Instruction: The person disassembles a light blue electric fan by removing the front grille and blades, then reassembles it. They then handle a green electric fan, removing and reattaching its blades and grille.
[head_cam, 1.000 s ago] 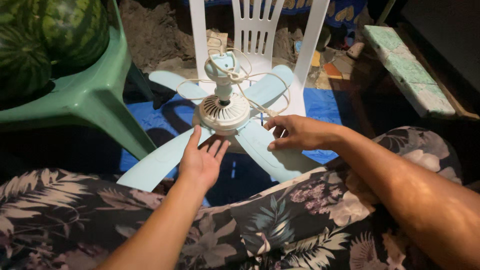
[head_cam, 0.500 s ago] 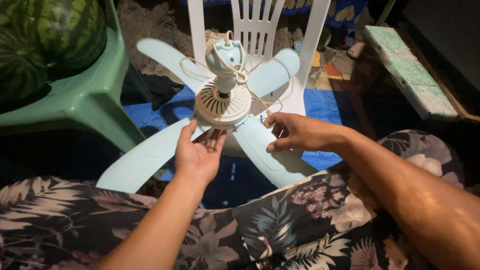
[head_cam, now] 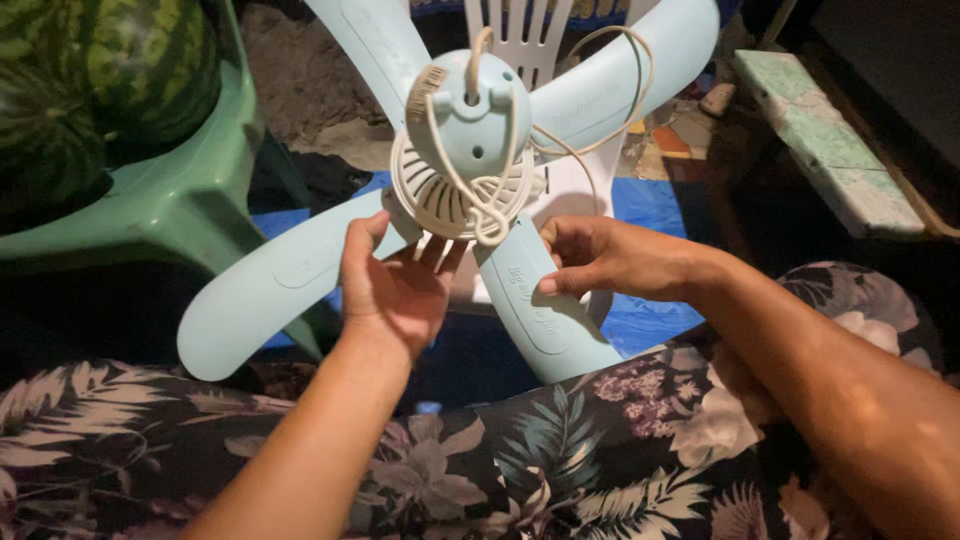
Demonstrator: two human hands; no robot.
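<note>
A pale blue ceiling fan [head_cam: 465, 150] with several blades is tilted up in front of me, its cream cord looped over the round motor housing. My left hand [head_cam: 395, 290] cups the underside of the ribbed motor with the fingers spread against it. My right hand [head_cam: 600, 260] grips the near right blade [head_cam: 545, 310] by its edge, thumb underneath. Both forearms reach out over my lap, which is covered in dark floral cloth [head_cam: 480, 470].
A green plastic chair [head_cam: 170, 215] at the left carries watermelons [head_cam: 90, 80]. A white plastic chair [head_cam: 535, 40] stands behind the fan on a blue mat [head_cam: 650, 200]. A worn green plank [head_cam: 830, 150] lies at the right.
The fan has been lifted and tipped toward me, so it now looks much larger and nearer. My left hand moved under the motor, and my right hand stays on the near blade.
</note>
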